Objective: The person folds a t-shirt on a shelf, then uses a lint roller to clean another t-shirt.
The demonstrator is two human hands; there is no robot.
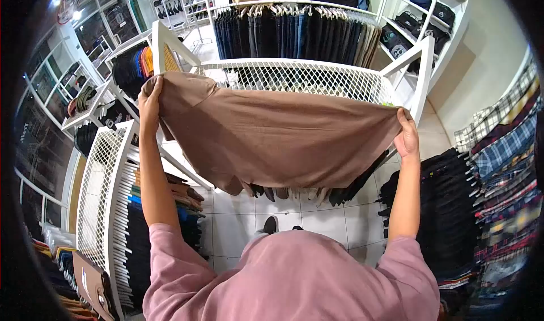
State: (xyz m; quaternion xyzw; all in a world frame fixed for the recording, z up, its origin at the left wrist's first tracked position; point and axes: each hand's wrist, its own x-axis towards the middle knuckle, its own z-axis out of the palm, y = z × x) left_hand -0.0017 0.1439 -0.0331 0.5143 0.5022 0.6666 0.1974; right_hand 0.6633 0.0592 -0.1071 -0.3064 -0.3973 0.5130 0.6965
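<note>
White mesh rack top (294, 74), with a green bit (387, 104), too small to identify, near its right end.

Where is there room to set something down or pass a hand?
The mesh shelf looks mostly bare beyond the brown cloth, between white posts; so do floor tiles between cloth and pink shirt. Hanging clothes crowd both sides.

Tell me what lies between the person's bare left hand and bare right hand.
A plain brown cloth garment, spread from the left hand to the right hand, partly hiding a white mesh-topped metal rack. The head view shows this.
</note>
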